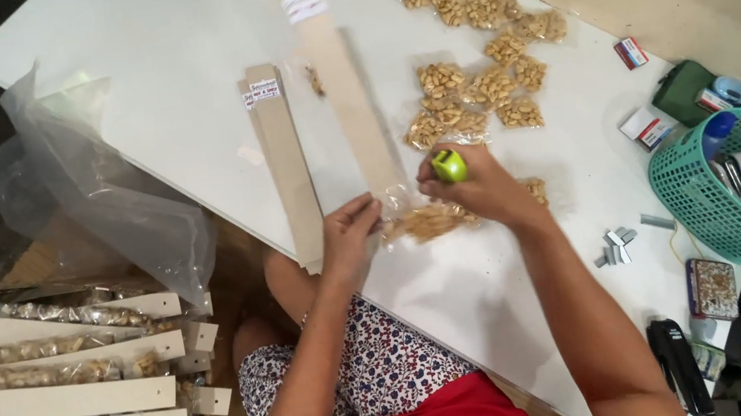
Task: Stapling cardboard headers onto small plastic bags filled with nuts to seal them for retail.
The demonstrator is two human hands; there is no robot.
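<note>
1. Leftmost, a stack of long cardboard strips (52, 402) with packets of nuts fixed along them lay off the bench's edge, and above them sat a crumpled clear plastic bag (95, 195).
2. Next, on the white bench (171, 52), a short cardboard strip (285, 162) lay flat, its near end reaching the bench edge, just beside a longer cardboard strip (344, 95) that ran away from the person.
3. Then came the left hand (350, 235), fingers curled and closed down on the near end of the longer strip, pinning it and the edge of a small packet of nuts (426, 222) against the bench.
4. Just right of it, the right hand (475, 187) was closed around a small green stapler (449, 165), held over the top of that packet where it met the strip; the packet itself lay on the bench between and under the two hands.
5. Beyond the hands, a trail of filled nut packets (480, 89) stretched towards the far right corner of the bench.
6. Further right lay loose staple bars (616, 245), small staple boxes (647, 127), a teal plastic basket (691, 189), a patterned tin (712, 287) and a black stapler (678, 363) near the bench's near edge.
</note>
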